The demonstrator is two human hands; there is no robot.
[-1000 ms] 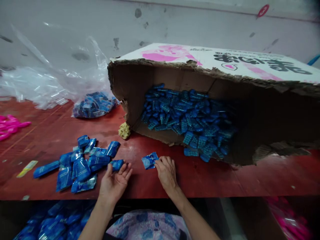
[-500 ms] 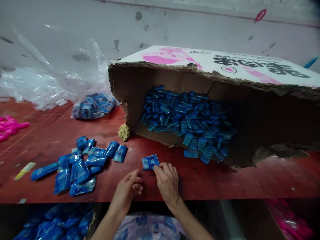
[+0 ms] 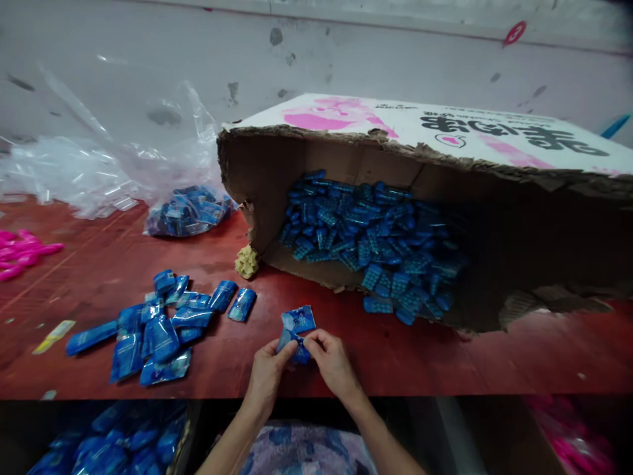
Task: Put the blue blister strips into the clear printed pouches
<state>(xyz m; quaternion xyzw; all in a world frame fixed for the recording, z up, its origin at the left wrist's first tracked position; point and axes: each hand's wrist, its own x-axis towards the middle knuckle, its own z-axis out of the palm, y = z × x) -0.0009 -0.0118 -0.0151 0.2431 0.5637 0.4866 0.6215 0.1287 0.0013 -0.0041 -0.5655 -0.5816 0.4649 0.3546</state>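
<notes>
Between my two hands is a small blue packet (image 3: 301, 354), tilted just above the front part of the red table. My left hand (image 3: 268, 371) pinches its left side with thumb and fingers. My right hand (image 3: 331, 364) is closed at its upper right edge, fingertips pressed together. Another flat blue packet (image 3: 301, 317) lies on the table right behind the held one and is partly covered by it. To the left, a loose pile of filled blue packets (image 3: 163, 336) is spread out, with a single packet (image 3: 242, 305) at its right end.
A torn cardboard box (image 3: 494, 138) lies on its side, holding many blue textured pieces (image 3: 366, 231). A clear bag of blue packets (image 3: 190, 210), a crumpled yellowish lump (image 3: 246, 262) and pink items (image 3: 24, 253) stand around. Below the table edge are more blue packets (image 3: 113, 442).
Half a second ago my right hand touched the flat packet and my left hand was apart from it. Now both hands have come together on another blue packet in front of it.
</notes>
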